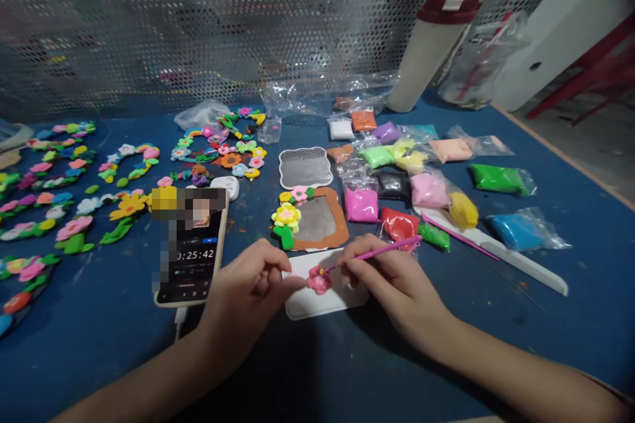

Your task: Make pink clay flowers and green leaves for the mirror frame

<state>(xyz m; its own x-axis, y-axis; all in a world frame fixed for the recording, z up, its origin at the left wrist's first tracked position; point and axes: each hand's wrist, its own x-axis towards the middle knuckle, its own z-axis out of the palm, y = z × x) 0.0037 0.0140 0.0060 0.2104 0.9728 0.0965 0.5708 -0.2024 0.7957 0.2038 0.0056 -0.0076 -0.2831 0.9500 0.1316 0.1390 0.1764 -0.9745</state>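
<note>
A pink clay flower (319,282) lies on a small white board (317,307) at the middle front. My left hand (248,291) is beside it, thumb and forefinger curled at its left edge; whether they grip it is too small to tell. In my right hand (384,281) is a thin pink tool (387,248), pinched between thumb and fingers, its tip at the flower's upper part. Just behind the board sits a mirror with a brown clay frame (340,221), decorated on its left with a yellow flower, a pink flower and green pieces.
Bags of coloured clay (429,190), a white comb (526,264) and a tumbler (429,53) are at the right. A phone (198,251) with a cable stands left of my hands. Clay-decorated frames (40,221) cover the left side. A white-edged mirror (305,168) lies farther back.
</note>
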